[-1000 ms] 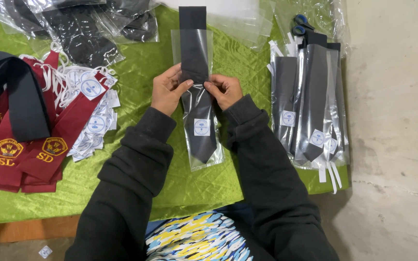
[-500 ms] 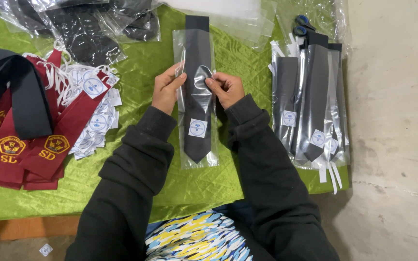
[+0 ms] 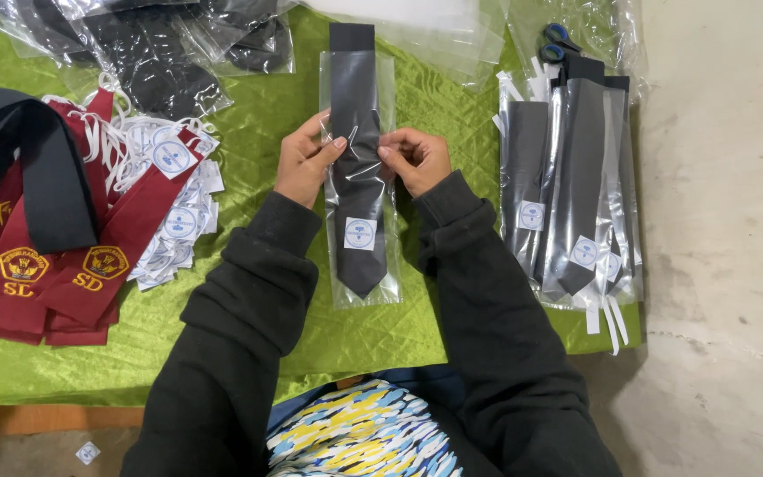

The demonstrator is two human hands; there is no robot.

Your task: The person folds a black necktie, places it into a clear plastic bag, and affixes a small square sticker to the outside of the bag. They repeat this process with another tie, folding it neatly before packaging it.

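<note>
A dark grey necktie (image 3: 357, 132) with a round white-and-blue label lies inside a clear plastic sleeve (image 3: 388, 283) on the green cloth (image 3: 267, 115). Its narrow top end sticks out of the sleeve's far opening. My left hand (image 3: 304, 159) pinches the sleeve's left edge, and my right hand (image 3: 417, 157) pinches its right edge, both around the middle of the tie.
Bagged dark ties (image 3: 567, 203) are stacked at the right, with blue-handled scissors (image 3: 558, 40) behind them. Maroon ties with yellow crests (image 3: 55, 265) and a dark tie (image 3: 37, 168) lie at the left beside several round labels on white elastic (image 3: 169, 203). Empty sleeves (image 3: 134, 35) lie at the back.
The tie has slid deeper into the sleeve toward me. Both hands stay at the sleeve's edges, now a little apart and lower along it.
</note>
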